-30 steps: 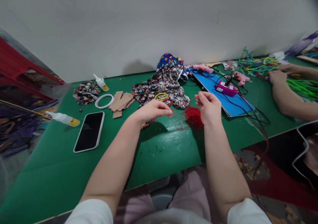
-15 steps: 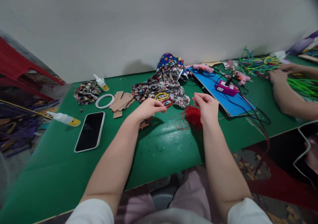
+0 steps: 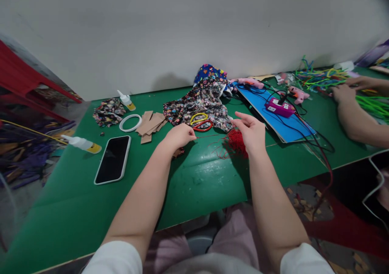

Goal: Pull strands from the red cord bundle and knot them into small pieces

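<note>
Containers, clocked from the wearer's seat: one nozzle bottle at 10 o'clock beside the phone; a second bottle at 11 (both yellow low down, whether liquid or label cannot be told). Green table meets a pale wall at 12; red chair at 10. Red thread bundle lies just past 12, beneath the right hand, thumb and forefinger slightly parted. Left hand pinches a red strand leading toward it.
</note>
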Motion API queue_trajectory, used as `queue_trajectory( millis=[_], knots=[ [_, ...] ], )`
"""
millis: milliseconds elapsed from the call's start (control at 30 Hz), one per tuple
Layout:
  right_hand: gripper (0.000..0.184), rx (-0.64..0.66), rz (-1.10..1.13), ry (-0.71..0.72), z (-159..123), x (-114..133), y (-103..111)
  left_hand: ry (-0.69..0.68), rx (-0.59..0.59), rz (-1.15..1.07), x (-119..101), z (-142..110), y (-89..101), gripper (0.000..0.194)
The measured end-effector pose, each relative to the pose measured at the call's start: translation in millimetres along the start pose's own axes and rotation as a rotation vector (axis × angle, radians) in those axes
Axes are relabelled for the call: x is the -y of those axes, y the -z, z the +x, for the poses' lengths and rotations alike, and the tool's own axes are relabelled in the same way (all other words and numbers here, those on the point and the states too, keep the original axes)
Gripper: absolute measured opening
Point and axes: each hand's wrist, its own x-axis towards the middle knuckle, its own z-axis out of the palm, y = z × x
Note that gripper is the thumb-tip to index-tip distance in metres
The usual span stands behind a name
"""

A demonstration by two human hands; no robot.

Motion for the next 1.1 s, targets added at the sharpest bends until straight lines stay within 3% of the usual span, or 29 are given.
queue_trajectory(
  millis=[167, 233, 333, 433, 633, 800, 1100],
  knots=[
    [0.023, 0.059, 0.013, -0.002, -8.1, 14.8, -2.8, -0.208, -0.145, -0.093, -8.2, -5.1, 7.3, 0.022],
    [0.017, 0.087, 0.038, -0.004, -11.3, 20.3, -3.2, -0.273, -0.148, -0.211, -16.7, -10.1, 11.2, 0.023],
    [0.011, 0.085, 0.07, 0.023, -16.1, 27.8, -3.3, -0.228, -0.121, -0.512, -33.5, -19.1, 13.4, 0.028],
    [0.007, 0.062, 0.065, 0.063, -22.4, 38.5, -3.4, -0.192, -0.18, -0.799, -50.1, -26.2, 11.1, 0.028],
    [0.005, 0.125, 0.087, 0.187, -35.9, 60.7, -6.0, -0.208, -0.214, -1.092, -69.5, -34.8, 4.8, 0.024],
    [0.007, 0.112, 0.125, 0.151, -40.5, 56.7, -15.8, -0.236, -0.236, -1.185, -73.1, -37.1, 0.9, 0.021],
    [0.008, 0.039, 0.161, 0.17, -43.3, 54.7, -23.4, -0.269, -0.26, -1.131, -73.1, -33.5, -4.2, 0.023]
  ],
)
